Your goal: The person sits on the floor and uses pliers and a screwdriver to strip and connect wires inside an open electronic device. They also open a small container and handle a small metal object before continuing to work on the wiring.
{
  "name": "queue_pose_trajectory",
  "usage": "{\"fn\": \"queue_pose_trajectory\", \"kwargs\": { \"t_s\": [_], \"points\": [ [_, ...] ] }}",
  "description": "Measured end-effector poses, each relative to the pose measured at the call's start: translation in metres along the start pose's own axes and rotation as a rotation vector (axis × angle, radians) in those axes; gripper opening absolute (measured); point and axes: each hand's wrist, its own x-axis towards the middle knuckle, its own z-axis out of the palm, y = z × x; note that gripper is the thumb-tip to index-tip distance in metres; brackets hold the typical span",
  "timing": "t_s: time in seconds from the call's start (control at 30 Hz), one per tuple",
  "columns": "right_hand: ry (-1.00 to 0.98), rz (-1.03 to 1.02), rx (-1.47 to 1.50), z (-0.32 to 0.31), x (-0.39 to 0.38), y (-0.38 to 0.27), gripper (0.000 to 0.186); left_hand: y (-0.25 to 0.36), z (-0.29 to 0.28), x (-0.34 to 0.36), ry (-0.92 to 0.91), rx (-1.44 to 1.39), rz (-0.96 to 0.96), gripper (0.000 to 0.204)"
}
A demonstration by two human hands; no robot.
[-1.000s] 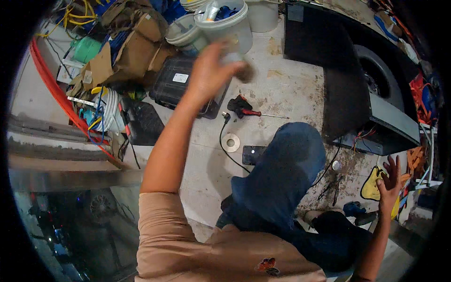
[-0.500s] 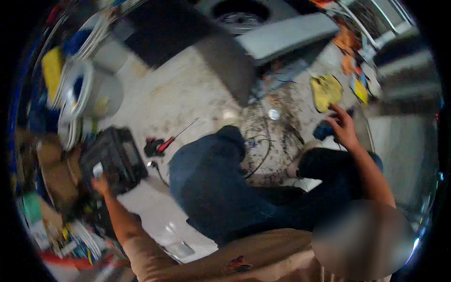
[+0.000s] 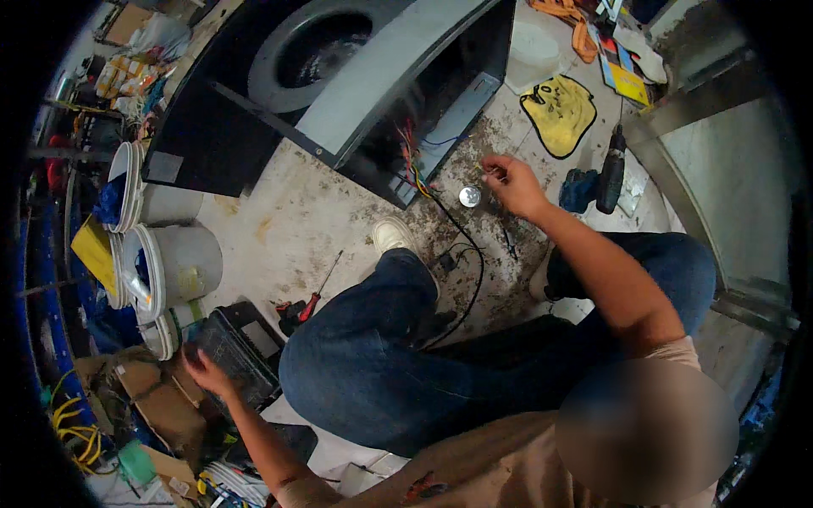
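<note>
My right hand (image 3: 514,188) is raised beside a round silver, tin-like piece (image 3: 470,196) on the floor. Its fingers are curled together; whatever they may pinch is too small to make out. By the left edge of a black plastic case (image 3: 246,351), my left hand (image 3: 206,373) has its fingers apart, with no clear object in it. Ahead lies a black appliance housing (image 3: 203,144) with a grey curved panel (image 3: 373,80). Coloured wires (image 3: 412,161) and a black cable (image 3: 474,245) come out of its open side.
A red-handled screwdriver (image 3: 312,305) lies near my knee. White buckets (image 3: 190,262) line the left, near cardboard (image 3: 152,394). At right are a cordless drill (image 3: 611,173), a dark blue glove-like item (image 3: 578,190) and a yellow cloth (image 3: 559,114). Dirt litters the floor.
The view has turned and steadied. My right hand has moved left, away from the yellow cloth toward the silver piece. My left hand has shifted from the black case's front to its left edge.
</note>
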Motion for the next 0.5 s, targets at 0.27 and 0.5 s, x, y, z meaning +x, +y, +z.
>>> {"fn": "queue_pose_trajectory", "kwargs": {
  "t_s": [0.27, 0.5],
  "points": [
    [0.095, 0.198, 0.349, 0.059, -0.03, 0.055, 0.023, 0.349, 0.105, -0.029, -1.208, -0.278, 0.668, 0.024],
    [0.29, 0.087, 0.468, 0.026, 0.007, 0.023, 0.024, 0.419, 0.199, -0.069, -1.385, -0.398, 0.771, 0.019]
  ]
}}
